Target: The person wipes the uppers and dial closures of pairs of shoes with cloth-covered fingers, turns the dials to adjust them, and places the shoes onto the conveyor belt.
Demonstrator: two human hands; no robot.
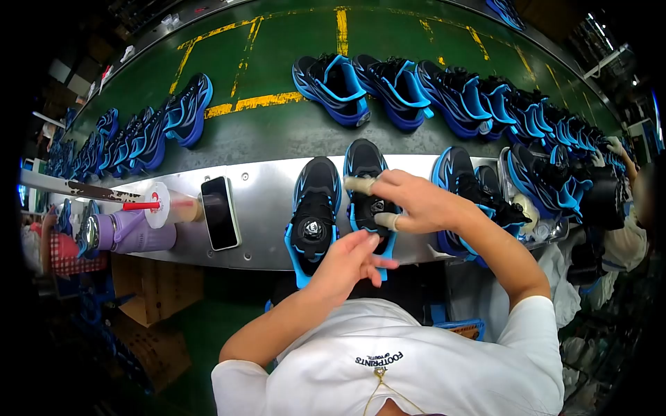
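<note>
Two black and blue sneakers stand side by side in front of me, toes pointing away. The left sneaker (317, 191) has a round clear dial on its tongue, and no hand is on it. My right hand (420, 201) is over the right sneaker (365, 154), with pale covers on its index finger and thumb. Those two fingertips are apart, around the sneaker's dial area, which they partly hide. Close to the heel end of the same sneaker is my left hand (350, 267), fingers loosely spread and nothing visible in them.
A phone (220, 211), a drink cup (179, 206) and a purple bottle (142, 232) are on the metal ledge (267, 243) at left. More sneakers (454, 173) stand at right. Beyond, rows of sneakers (333, 90) line the green surface (270, 62). Another person's hand (616, 147) shows far right.
</note>
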